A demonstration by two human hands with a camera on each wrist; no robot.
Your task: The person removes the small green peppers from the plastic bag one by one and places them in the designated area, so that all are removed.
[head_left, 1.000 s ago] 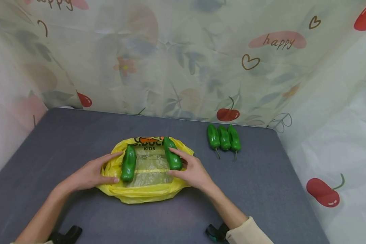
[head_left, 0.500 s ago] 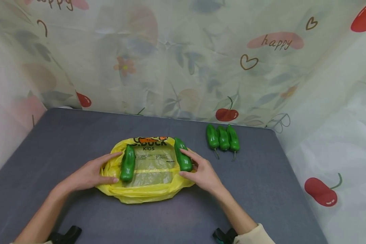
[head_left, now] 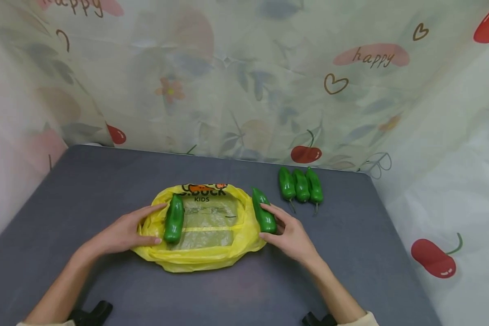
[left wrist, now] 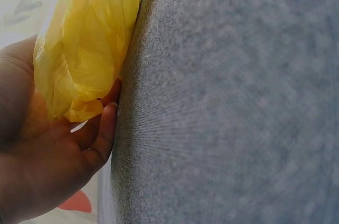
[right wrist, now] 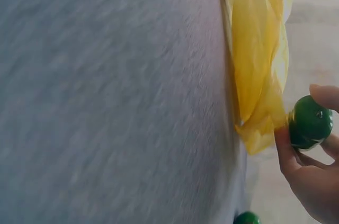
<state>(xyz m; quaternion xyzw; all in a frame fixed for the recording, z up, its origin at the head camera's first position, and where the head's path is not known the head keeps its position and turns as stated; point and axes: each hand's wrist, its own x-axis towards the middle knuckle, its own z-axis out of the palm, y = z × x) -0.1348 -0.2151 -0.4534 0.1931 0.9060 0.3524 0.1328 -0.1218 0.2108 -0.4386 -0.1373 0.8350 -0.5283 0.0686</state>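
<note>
A yellow plastic bag lies on the table with its mouth spread wide and printed lettering showing inside. At its left end my left hand grips the side, with the thumb in front and the fingers behind; in the left wrist view, fingers curl by the yellow plastic. Within the bag, close to that hand, lies a green pepper. My right hand holds another green pepper between thumb and fingers at the bag's right rim. The right wrist view shows that pepper's stem end beside the bag.
Three more green peppers lie side by side near the table's back right edge, stems toward me. A patterned curtain hangs behind the dark grey table, with white sheeting on the right.
My right hand has carried its pepper rightward, from over the bag's mouth to its right rim. The left hand keeps its grip on the bag; the other peppers stay put.
</note>
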